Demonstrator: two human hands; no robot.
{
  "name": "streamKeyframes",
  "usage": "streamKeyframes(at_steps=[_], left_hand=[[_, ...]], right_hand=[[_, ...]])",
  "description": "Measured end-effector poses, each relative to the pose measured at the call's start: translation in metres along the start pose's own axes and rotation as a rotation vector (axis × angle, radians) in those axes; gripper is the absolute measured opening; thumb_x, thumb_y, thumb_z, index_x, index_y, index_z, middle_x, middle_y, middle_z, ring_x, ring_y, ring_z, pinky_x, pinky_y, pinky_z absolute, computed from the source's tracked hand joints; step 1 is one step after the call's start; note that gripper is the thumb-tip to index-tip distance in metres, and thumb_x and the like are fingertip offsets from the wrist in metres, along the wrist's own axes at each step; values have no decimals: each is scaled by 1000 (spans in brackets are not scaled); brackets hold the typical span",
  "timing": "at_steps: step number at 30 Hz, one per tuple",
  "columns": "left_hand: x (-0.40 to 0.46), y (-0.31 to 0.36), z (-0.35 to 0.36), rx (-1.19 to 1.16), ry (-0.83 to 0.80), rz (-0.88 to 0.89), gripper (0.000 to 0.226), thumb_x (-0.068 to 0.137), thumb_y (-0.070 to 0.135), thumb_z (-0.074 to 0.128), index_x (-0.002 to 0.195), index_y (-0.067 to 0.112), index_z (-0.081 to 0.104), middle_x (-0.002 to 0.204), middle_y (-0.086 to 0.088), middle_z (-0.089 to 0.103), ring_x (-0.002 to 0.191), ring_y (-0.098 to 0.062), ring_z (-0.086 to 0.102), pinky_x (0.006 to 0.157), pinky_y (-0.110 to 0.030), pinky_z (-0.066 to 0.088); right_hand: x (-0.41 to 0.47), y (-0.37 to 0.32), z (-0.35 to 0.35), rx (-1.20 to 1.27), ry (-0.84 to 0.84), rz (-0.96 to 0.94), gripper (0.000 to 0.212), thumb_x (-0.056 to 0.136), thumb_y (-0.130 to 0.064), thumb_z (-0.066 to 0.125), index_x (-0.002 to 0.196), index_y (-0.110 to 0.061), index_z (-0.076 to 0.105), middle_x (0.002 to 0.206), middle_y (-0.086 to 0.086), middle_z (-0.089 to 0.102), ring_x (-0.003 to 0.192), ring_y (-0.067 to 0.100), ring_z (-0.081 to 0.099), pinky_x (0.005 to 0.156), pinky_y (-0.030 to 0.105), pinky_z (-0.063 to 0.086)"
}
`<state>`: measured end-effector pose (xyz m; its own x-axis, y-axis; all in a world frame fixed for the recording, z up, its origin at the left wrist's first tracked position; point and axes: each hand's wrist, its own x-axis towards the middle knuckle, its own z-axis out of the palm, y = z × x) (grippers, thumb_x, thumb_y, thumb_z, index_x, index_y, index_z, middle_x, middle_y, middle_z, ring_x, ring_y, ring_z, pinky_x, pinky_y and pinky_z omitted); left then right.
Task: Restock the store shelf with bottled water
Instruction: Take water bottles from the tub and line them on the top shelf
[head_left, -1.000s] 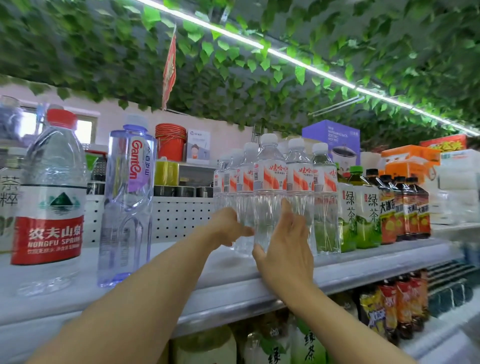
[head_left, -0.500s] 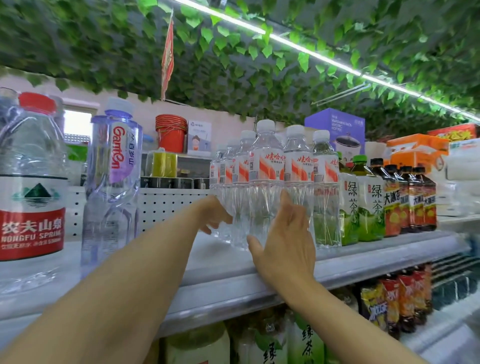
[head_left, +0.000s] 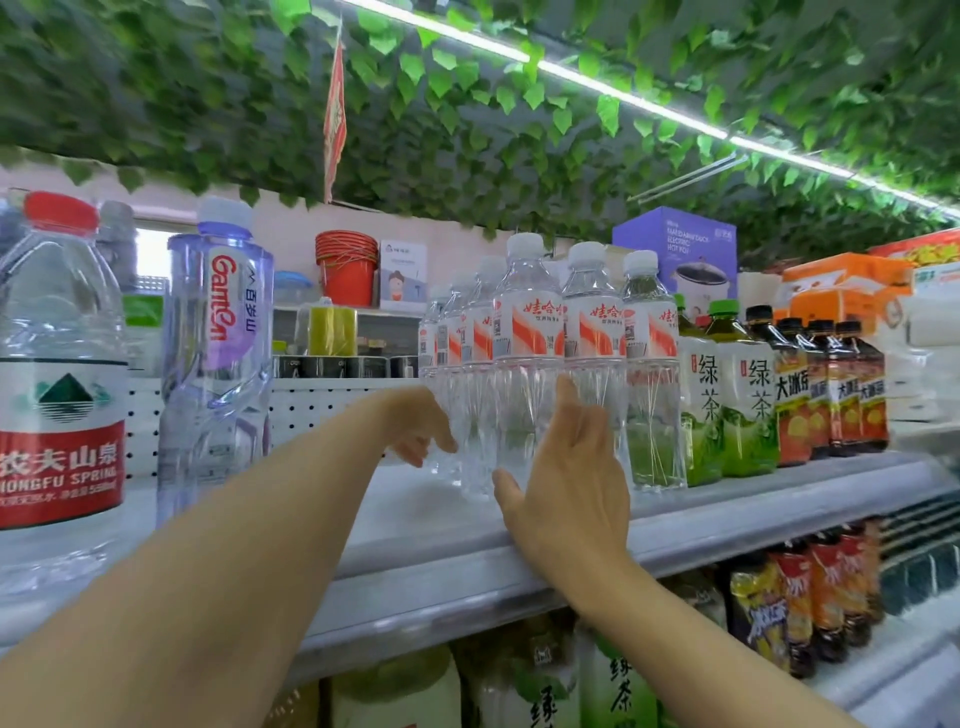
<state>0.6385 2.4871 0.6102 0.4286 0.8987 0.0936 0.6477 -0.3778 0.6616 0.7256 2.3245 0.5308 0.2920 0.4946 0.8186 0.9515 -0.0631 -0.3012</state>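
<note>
Two bare hands, left hand (head_left: 421, 431) loosely curled and right hand (head_left: 566, 483) spread flat, flank the water bottles (head_left: 530, 364) on the shelf (head_left: 467, 571), gripping nothing.

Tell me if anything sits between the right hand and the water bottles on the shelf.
Nothing visible does. The right hand is open, right up against the front water bottles on the shelf; contact is unclear.
</note>
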Motion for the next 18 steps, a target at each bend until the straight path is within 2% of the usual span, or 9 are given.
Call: streamKeyframes(at_steps=[5, 8, 11, 14, 17, 18], left_hand=[[19, 4, -18, 7, 141, -50, 48, 90, 4, 58, 135, -3, 39, 131, -21, 52, 113, -31, 58, 89, -39, 53], [34, -4, -14, 24, 172, -83, 43, 90, 9, 60, 128, -3, 43, 128, -19, 54, 112, -31, 58, 85, -40, 53], [41, -11, -11, 58, 142, -102, 47, 91, 16, 60, 132, 2, 40, 130, -16, 53, 113, -29, 57, 77, -38, 52], [44, -9, -13, 57, 81, -89, 51, 93, 12, 54, 141, 11, 35, 136, -11, 51, 118, -26, 54, 70, -37, 51], [49, -10, -13, -3, 39, -75, 54, 90, 11, 56, 140, 21, 39, 139, -6, 49, 116, -25, 56, 59, -37, 51], [50, -11, -12, -31, 31, -77, 53, 89, 10, 58, 138, 23, 41, 138, -5, 49, 114, -26, 56, 62, -39, 52]], right_hand=[[-1, 2, -2, 13, -13, -27, 95, 86, -48, 58, 139, -23, -16, 136, 6, 21, 119, 21, 37, 96, 31, 40], [0, 3, -1, 15, -13, -35, 96, 86, -48, 59, 138, -22, -18, 136, 7, 20, 121, 22, 36, 97, 32, 40], [0, 5, -1, 11, -13, -45, 96, 87, -48, 57, 138, -22, -19, 137, 7, 20, 122, 23, 35, 97, 31, 38], [0, 5, 0, 13, -13, -47, 96, 87, -49, 56, 138, -22, -21, 138, 7, 20, 123, 23, 34, 99, 31, 37], [0, 6, 1, 25, 5, -58, 96, 86, -48, 58, 137, -22, -19, 137, 7, 22, 121, 23, 36, 97, 33, 39], [0, 6, 2, 27, 6, -59, 96, 86, -47, 58, 137, -23, -19, 137, 7, 22, 121, 23, 36, 98, 33, 39]])
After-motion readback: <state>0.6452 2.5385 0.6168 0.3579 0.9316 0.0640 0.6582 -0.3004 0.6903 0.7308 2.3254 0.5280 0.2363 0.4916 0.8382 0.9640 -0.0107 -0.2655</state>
